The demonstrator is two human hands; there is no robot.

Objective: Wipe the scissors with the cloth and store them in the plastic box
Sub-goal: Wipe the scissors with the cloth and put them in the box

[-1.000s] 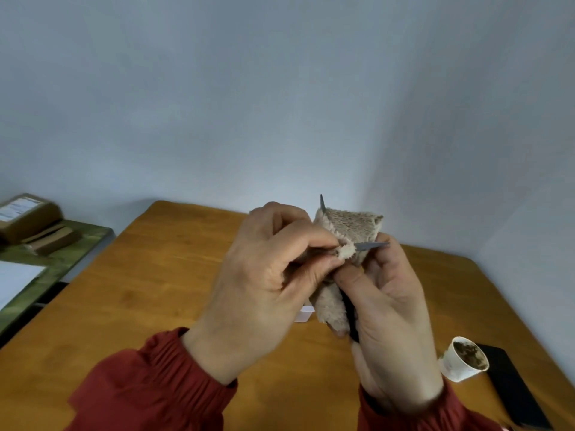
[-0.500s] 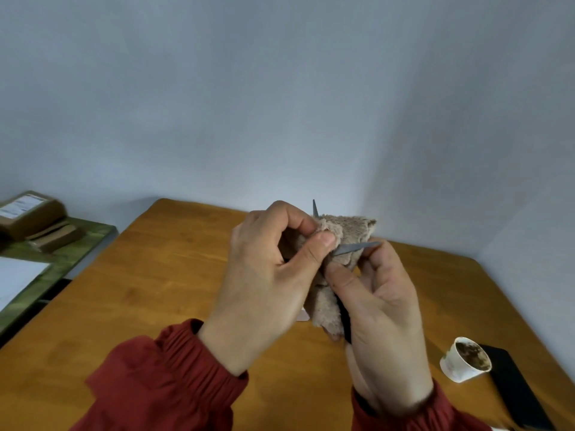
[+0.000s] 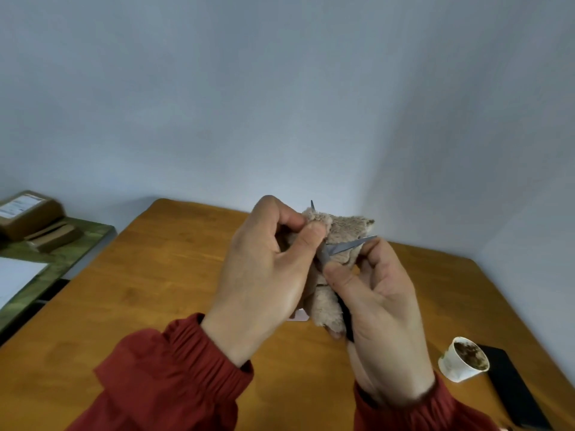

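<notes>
Two scissors [image 3: 348, 246] tips poke out; handles mostly hidden; left fingers [image 3: 306, 244] pinch cloth [image 3: 345, 227]; right fingers [image 3: 340, 276] grip scissors.

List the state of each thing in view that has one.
scissors: blades spread open, held in the air.
cloth: bunched round one blade.
left hand: pinches the cloth.
right hand: holds the scissors.
paper cup: open, brown residue inside.
black phone: lying flat.

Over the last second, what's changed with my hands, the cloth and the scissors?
Your left hand, pinching the beige cloth around the upright blade of the scissors, slid up toward its tip, baring more of the sideways blade. Your right hand still grips the handle; the paper cup and black phone stayed put on the table.
</notes>
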